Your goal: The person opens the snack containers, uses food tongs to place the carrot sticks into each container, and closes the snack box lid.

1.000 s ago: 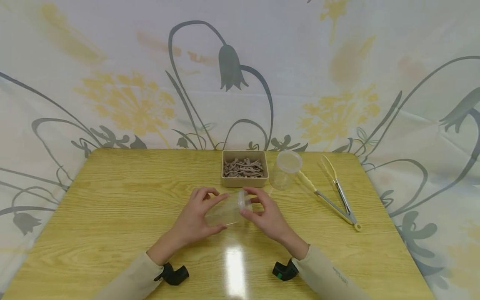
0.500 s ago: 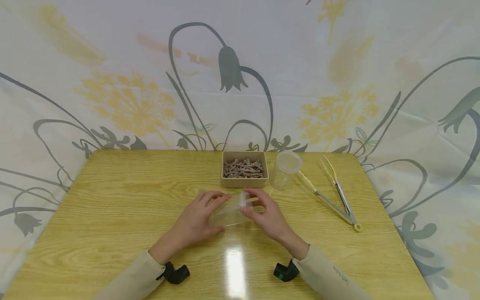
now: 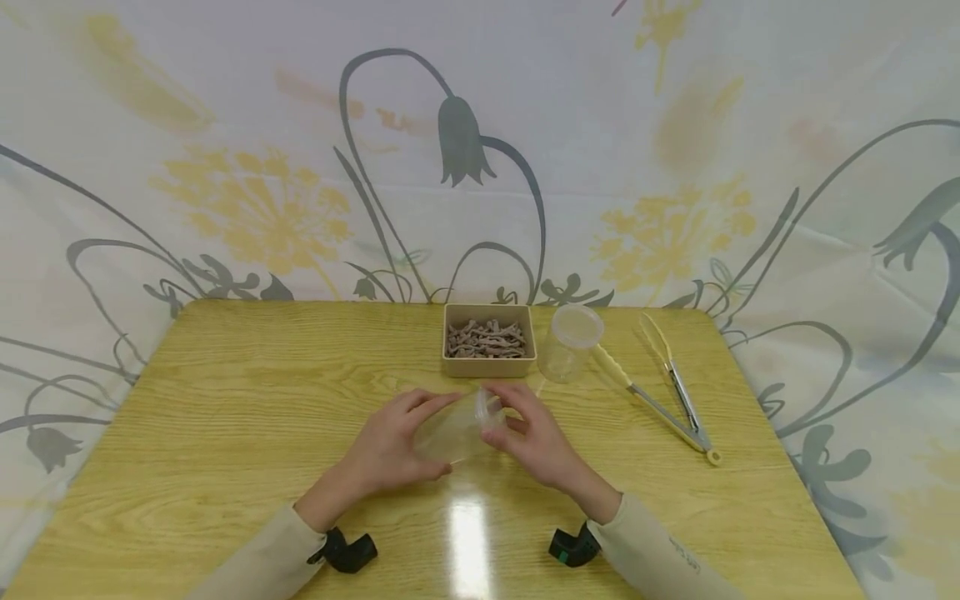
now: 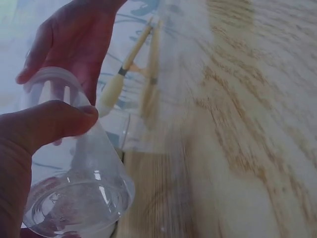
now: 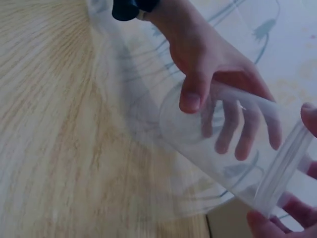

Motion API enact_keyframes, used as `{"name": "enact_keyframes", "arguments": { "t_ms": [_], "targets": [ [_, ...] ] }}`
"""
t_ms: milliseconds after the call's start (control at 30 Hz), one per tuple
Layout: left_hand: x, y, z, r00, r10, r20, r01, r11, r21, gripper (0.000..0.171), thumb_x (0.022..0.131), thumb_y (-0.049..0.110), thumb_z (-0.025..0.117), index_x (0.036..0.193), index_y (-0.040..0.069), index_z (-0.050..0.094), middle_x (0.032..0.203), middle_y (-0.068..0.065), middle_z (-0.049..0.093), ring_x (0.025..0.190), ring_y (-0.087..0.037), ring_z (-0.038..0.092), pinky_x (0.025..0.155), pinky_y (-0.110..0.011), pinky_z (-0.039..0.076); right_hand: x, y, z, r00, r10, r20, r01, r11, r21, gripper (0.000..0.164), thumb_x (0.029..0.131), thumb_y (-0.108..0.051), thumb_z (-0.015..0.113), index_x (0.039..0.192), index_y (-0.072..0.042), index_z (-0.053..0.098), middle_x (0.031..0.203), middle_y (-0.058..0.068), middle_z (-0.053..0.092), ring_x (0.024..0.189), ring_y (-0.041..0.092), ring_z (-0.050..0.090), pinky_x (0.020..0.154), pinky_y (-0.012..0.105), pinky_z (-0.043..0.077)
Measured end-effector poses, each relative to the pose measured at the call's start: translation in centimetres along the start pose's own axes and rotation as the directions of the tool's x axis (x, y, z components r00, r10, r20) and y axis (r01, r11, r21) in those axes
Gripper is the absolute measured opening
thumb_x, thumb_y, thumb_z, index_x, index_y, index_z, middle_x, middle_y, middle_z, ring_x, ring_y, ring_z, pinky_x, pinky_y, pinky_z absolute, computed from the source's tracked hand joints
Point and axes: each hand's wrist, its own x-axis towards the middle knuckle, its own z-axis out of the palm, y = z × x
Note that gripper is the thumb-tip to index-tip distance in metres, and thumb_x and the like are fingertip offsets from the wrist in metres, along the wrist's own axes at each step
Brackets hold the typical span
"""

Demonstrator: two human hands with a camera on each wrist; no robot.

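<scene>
1. A pale, flower-printed cloth (image 3: 600,125) is hung behind the far edge of the wood-grained table (image 3: 262,375).
2. Splayed tongs (image 3: 666,416) are laid toward the far right corner, one arm reaching close to the standing jar (image 3: 567,358).
3. The beige box (image 3: 489,367) is set near the middle of the far edge, with the standing jar upright just beside it, toward the right edge.
4. The clear jar (image 3: 450,433) is held tilted in front of the box, its base toward the left edge; its body is gripped by the left hand (image 3: 390,442), its ridged end by the right hand (image 3: 532,433). Whether a lid is fitted there cannot be told through the glare.
5. Small brownish pieces (image 3: 486,339) are heaped inside the box.
6. Compared with a second ago, the tongs, box and standing jar have been left in place; the clear jar is gripped as before.
</scene>
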Motion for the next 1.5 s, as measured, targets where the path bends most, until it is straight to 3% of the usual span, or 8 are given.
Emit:
{"name": "enact_keyframes", "arguments": {
  "t_ms": [267,467,600,767,900,1133,1333,1500],
  "targets": [
    [-0.41,-0.32,0.11,0.999,-0.015,0.030,0.016,0.999,-0.037,0.092,0.062,0.034,0.094,0.143,0.020,0.054,0.117,0.001,0.060,0.100,-0.015,0.060,0.081,-0.035,0.055,-0.11,-0.05,-0.47,0.996,-0.056,0.063,0.056,0.998,0.002,0.064,0.087,0.003,0.074,0.145,-0.008,0.049,0.144,0.012,0.046,0.132,0.036,0.044,0.104,0.058,0.039],
    [-0.39,-0.50,0.10,0.999,0.019,0.030,-0.019,1.000,0.023,0.089,0.066,0.031,0.093,0.144,0.015,0.052,0.129,-0.004,0.058,0.114,-0.022,0.058,0.094,-0.042,0.052,0.00,0.03,-0.44,0.998,-0.046,0.033,0.046,0.999,-0.007,0.065,0.090,-0.003,0.073,0.147,-0.003,0.043,0.143,0.023,0.043,0.129,0.041,0.044,0.103,0.060,0.040],
    [-0.33,-0.35,0.03,0.999,0.038,0.019,-0.039,0.995,0.091,0.089,0.068,0.029,0.092,0.146,0.016,0.050,0.133,-0.007,0.056,0.118,-0.026,0.056,0.090,-0.045,0.054,0.07,-0.14,-0.37,0.999,0.029,-0.028,-0.031,0.998,-0.046,0.057,0.095,-0.009,0.067,0.146,0.001,0.043,0.141,0.023,0.046,0.120,0.043,0.052,0.095,0.058,0.048],
    [-0.14,0.04,-0.06,0.994,0.103,-0.021,-0.098,0.979,0.177,0.088,0.068,0.027,0.092,0.145,0.015,0.051,0.134,-0.010,0.056,0.117,-0.027,0.055,0.081,-0.041,0.057,0.05,-0.31,-0.29,0.986,0.153,-0.068,-0.159,0.983,-0.089,0.053,0.097,-0.019,0.067,0.145,-0.005,0.048,0.135,0.016,0.055,0.113,0.034,0.058,0.086,0.046,0.054],
    [-0.09,0.18,-0.10,0.990,0.137,-0.025,-0.129,0.966,0.222,0.087,0.068,0.027,0.092,0.144,0.013,0.051,0.134,-0.010,0.056,0.116,-0.027,0.055,0.084,-0.040,0.056,0.03,-0.29,-0.18,0.982,0.173,-0.077,-0.178,0.982,-0.063,0.051,0.096,-0.019,0.069,0.142,-0.007,0.051,0.133,0.015,0.056,0.112,0.032,0.059,0.087,0.044,0.054],
    [-0.32,0.24,-0.40,0.999,0.009,0.045,-0.014,0.995,0.095,0.089,0.067,0.029,0.092,0.146,0.018,0.051,0.132,-0.004,0.056,0.119,-0.025,0.054,0.097,-0.047,0.049,-0.11,0.14,-0.42,0.999,0.034,0.006,-0.035,0.996,0.086,0.060,0.086,0.001,0.074,0.141,-0.004,0.051,0.142,0.016,0.048,0.127,0.039,0.048,0.100,0.057,0.044],
    [-0.59,0.21,-0.48,0.991,-0.090,0.101,0.094,0.995,-0.035,0.091,0.067,0.030,0.093,0.146,0.019,0.051,0.132,-0.001,0.056,0.118,-0.023,0.055,0.097,-0.045,0.049,-0.18,0.51,-0.74,0.987,-0.118,0.108,0.104,0.986,0.130,0.059,0.081,0.016,0.070,0.135,0.000,0.053,0.151,0.022,0.035,0.141,0.040,0.032,0.113,0.059,0.025],
    [-0.65,0.07,-0.31,0.997,-0.051,0.064,0.049,0.998,0.031,0.089,0.069,0.027,0.092,0.147,0.016,0.050,0.133,-0.005,0.056,0.119,-0.024,0.053,0.095,-0.043,0.051,0.03,0.13,-0.64,0.997,-0.038,0.063,0.031,0.995,0.099,0.059,0.089,0.007,0.068,0.143,-0.001,0.045,0.151,0.022,0.035,0.138,0.043,0.034,0.110,0.060,0.031]
  ]
}}
